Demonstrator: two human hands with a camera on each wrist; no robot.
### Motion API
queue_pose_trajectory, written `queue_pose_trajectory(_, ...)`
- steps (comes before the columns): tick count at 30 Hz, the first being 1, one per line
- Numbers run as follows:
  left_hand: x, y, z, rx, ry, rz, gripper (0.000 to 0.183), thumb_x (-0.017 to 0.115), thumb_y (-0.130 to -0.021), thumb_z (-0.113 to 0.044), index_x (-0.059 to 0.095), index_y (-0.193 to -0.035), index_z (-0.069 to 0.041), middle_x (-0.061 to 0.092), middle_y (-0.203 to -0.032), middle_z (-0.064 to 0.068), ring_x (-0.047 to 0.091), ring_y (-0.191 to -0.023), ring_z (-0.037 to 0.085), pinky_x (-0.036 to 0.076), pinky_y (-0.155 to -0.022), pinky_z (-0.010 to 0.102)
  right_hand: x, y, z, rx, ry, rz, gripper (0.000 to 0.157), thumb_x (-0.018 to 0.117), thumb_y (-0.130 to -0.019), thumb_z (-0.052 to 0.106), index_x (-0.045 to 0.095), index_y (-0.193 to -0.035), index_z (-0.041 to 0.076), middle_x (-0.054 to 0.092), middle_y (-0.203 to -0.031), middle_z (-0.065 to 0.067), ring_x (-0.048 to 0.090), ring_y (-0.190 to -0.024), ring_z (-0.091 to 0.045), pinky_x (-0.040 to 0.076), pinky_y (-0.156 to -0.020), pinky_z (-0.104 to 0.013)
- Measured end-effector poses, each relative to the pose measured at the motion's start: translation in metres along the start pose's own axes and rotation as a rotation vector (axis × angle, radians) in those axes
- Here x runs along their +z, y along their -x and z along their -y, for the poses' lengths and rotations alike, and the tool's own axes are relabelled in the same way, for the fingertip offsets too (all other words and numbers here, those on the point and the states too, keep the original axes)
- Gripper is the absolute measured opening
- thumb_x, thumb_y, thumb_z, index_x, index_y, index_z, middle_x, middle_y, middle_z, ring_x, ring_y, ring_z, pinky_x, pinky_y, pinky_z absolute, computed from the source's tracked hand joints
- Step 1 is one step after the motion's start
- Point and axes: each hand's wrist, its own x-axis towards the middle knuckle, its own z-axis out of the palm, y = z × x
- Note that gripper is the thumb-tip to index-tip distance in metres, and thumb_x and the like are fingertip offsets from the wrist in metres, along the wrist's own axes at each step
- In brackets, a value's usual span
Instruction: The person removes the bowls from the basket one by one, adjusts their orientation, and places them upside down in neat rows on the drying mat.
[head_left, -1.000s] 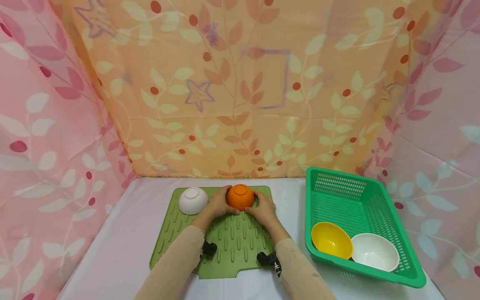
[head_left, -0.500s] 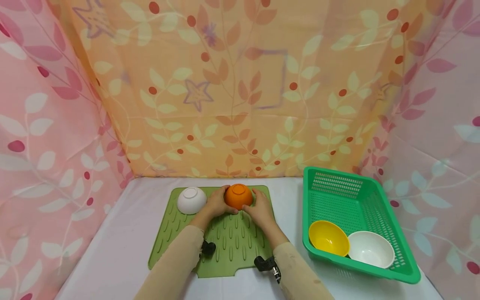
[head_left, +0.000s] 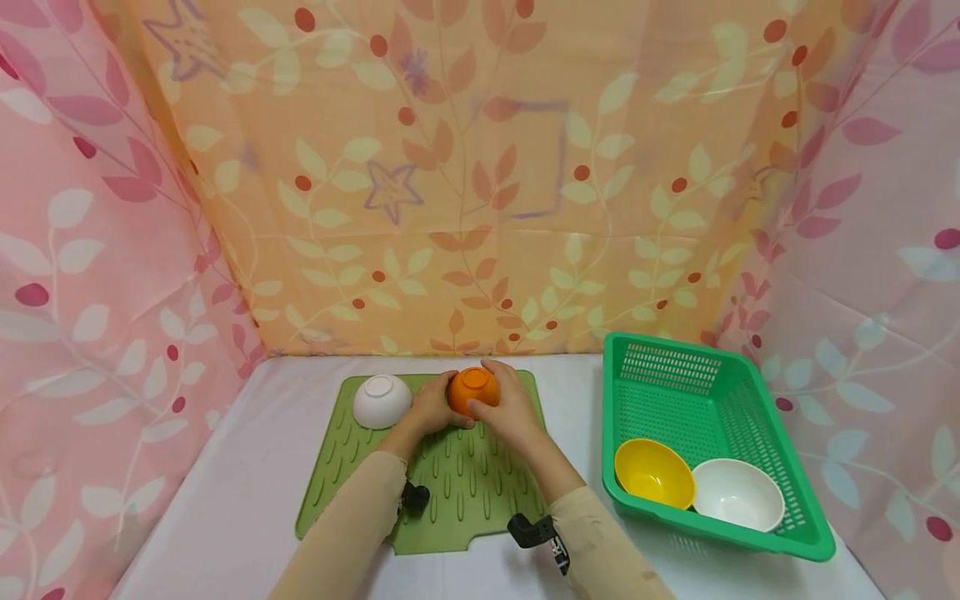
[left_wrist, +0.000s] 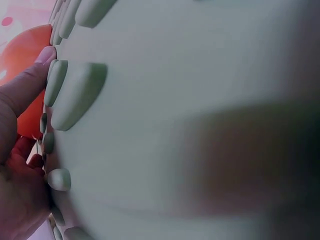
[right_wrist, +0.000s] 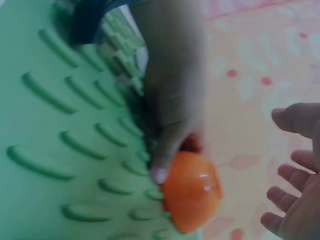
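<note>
An orange bowl (head_left: 471,385) sits upside down on the green ridged mat (head_left: 450,517). My left hand (head_left: 429,408) grips its left side, thumb along the near rim; the left wrist view shows that thumb against the orange bowl (left_wrist: 27,47). My right hand (head_left: 516,412) is at the bowl's right side. In the right wrist view the right hand (right_wrist: 300,195) has its fingers spread, apart from the orange bowl (right_wrist: 190,190). To the left, a white bowl (head_left: 381,402) lies upside down on the mat.
At the right stands a green plastic basket (head_left: 609,417). Inside its near end a yellow bowl (head_left: 655,473) and another white bowl (head_left: 738,493) lie side by side, facing up. Patterned cloth walls surround the white-covered table (head_left: 247,467) at the back and sides.
My right hand has lifted off the orange bowl's right side and shifted leftward, with its thumb now over the bowl in the head view. The left hand stays on the bowl.
</note>
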Motion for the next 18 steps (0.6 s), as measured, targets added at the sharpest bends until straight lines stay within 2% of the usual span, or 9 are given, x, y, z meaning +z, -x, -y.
queue_pose_trajectory(3, 0.002, 0.002, 0.000, -0.004, 0.017, -0.001, 0.110, 0.097, -0.069, -0.036, 0.037, -0.159, -0.015, 0.046, -0.156, 0.016, 0.043, -0.141, 0.041, 0.036, -0.113, 0.063, -0.015, 0.004, 0.014, 0.005, -0.040, 0.004, 0.069, 0.077, -0.092, 0.021, 0.046, -0.154, 0.016, 0.042, -0.159, -0.009, 0.039, -0.146, -0.033, 0.038, -0.114, -0.059)
queue_pose_trajectory(9, 0.006, 0.000, -0.001, 0.000, 0.001, 0.002, 0.110, 0.097, -0.069, -0.037, 0.037, -0.159, -0.015, 0.047, -0.155, 0.014, 0.044, -0.140, 0.040, 0.036, -0.112, 0.064, -0.050, 0.015, 0.035, -0.027, -0.007, 0.046, 0.073, 0.076, -0.094, 0.037, 0.042, -0.156, 0.020, 0.040, -0.162, -0.002, 0.037, -0.148, -0.029, 0.034, -0.116, -0.062)
queue_pose_trajectory(13, 0.006, -0.001, -0.003, 0.026, 0.005, 0.019, 0.111, 0.096, -0.070, -0.037, 0.036, -0.159, -0.013, 0.047, -0.155, 0.016, 0.043, -0.141, 0.041, 0.034, -0.113, 0.064, -0.071, 0.021, 0.046, -0.046, 0.046, 0.067, 0.074, 0.077, -0.093, 0.037, 0.043, -0.156, 0.019, 0.042, -0.160, -0.001, 0.038, -0.148, -0.028, 0.034, -0.117, -0.059)
queue_pose_trajectory(18, 0.003, -0.002, 0.000, 0.023, -0.024, 0.000, 0.111, 0.097, -0.068, -0.037, 0.037, -0.158, -0.011, 0.047, -0.155, 0.016, 0.044, -0.140, 0.041, 0.034, -0.113, 0.065, -0.093, 0.023, 0.064, -0.101, 0.111, 0.084, 0.071, 0.078, -0.093, 0.032, 0.045, -0.154, 0.019, 0.046, -0.157, 0.000, 0.039, -0.148, -0.028, 0.035, -0.117, -0.058)
